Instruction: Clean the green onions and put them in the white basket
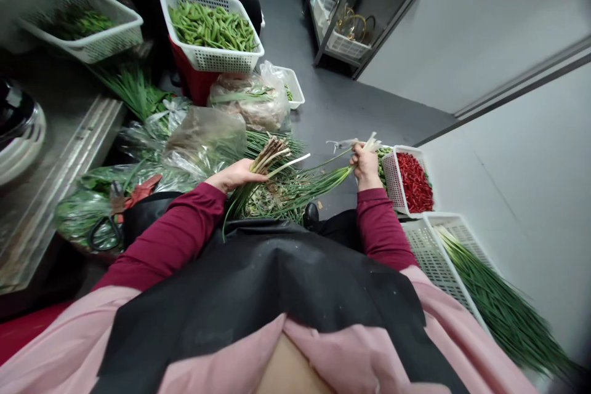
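Observation:
My left hand (240, 175) is closed around a bunch of green onions (270, 157), their brownish root ends pointing up and away, the green leaves hanging below. Out to the right, my right hand (365, 166) grips more green onions (339, 180) near their white ends, and their long leaves trail left toward the other bunch. Beneath both hands lies a heap of onion leaves and trimmings (277, 194) on the floor. Thin pale strands stick out beside the right fingers. The palm sides of both hands are partly hidden.
A white basket of green peppers (210, 28) stands ahead on a red support, near a seated person. At right are a basket of red chilies (415, 181) and a basket of green onions (489, 289). Plastic bags (203, 141) crowd the left; scissors (105, 233) rest there.

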A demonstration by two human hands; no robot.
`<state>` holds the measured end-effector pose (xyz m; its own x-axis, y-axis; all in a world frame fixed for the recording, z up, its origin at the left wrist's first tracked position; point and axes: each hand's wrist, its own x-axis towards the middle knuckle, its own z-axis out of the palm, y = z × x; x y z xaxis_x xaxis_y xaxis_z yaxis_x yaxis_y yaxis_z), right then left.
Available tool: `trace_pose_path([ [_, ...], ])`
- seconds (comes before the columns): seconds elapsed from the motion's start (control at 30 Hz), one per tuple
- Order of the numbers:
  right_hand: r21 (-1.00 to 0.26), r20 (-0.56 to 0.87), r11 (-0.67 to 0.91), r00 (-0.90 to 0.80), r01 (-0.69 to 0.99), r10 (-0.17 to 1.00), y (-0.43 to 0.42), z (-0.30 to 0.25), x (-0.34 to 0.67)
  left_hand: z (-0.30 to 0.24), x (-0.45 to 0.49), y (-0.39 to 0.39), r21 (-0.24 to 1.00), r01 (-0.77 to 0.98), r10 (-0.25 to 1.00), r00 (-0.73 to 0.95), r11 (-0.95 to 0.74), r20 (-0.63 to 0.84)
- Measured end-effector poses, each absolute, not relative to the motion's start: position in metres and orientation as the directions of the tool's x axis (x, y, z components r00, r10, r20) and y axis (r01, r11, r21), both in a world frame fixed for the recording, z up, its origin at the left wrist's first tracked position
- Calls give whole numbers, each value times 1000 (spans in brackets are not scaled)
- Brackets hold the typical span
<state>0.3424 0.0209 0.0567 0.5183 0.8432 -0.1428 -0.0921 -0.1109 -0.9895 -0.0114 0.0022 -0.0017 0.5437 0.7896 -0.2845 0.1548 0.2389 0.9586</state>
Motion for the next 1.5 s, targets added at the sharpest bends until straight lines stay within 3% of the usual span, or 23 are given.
trace_pose_path([
  [0.17,-868,-224,-231,70,440,972,1,6,306,-3,-13,4,962,111,812,519,248,-269],
  [0.23,-799,-262,-220,6,560,965,-5,-14,287,-5,-12,5,960,87,819,505,265,-272],
  [0.3,-751,-262,-241,57,614,963,-7,-23,274,-6,-10,5,956,65,823,494,286,-280],
  [0.37,-781,-246,-276,131,560,960,-7,-18,265,-7,-7,4,948,37,820,492,316,-293],
  [0.43,-885,-256,-289,136,364,957,-6,-4,255,-7,-3,3,934,17,808,498,356,-316],
  [0.53,-958,-288,-288,-20,-4,957,-6,20,235,-5,5,0,905,-3,766,533,426,-359],
  [0.63,-945,-280,-289,-74,-155,957,-5,31,217,-6,9,-1,867,-80,731,578,493,-362],
  [0.8,-966,-243,-216,211,-144,947,2,29,226,-14,5,6,833,-212,737,607,512,-299],
  [0.9,-971,-218,-182,261,-154,940,4,32,236,-17,5,11,815,-232,760,556,532,-338],
  [1.03,-974,-224,-218,115,-62,968,-5,33,223,-16,9,12,771,-257,776,459,582,-433],
  [1.17,-937,-304,-266,-156,228,940,-19,18,193,-14,13,9,790,-257,790,459,556,-406],
  [1.23,-918,-337,-270,-212,291,917,-24,11,182,-14,14,8,799,-255,786,488,545,-380],
  [1.5,-927,-372,-359,-133,113,919,-26,7,186,-7,9,5,880,-216,836,467,423,-288],
])
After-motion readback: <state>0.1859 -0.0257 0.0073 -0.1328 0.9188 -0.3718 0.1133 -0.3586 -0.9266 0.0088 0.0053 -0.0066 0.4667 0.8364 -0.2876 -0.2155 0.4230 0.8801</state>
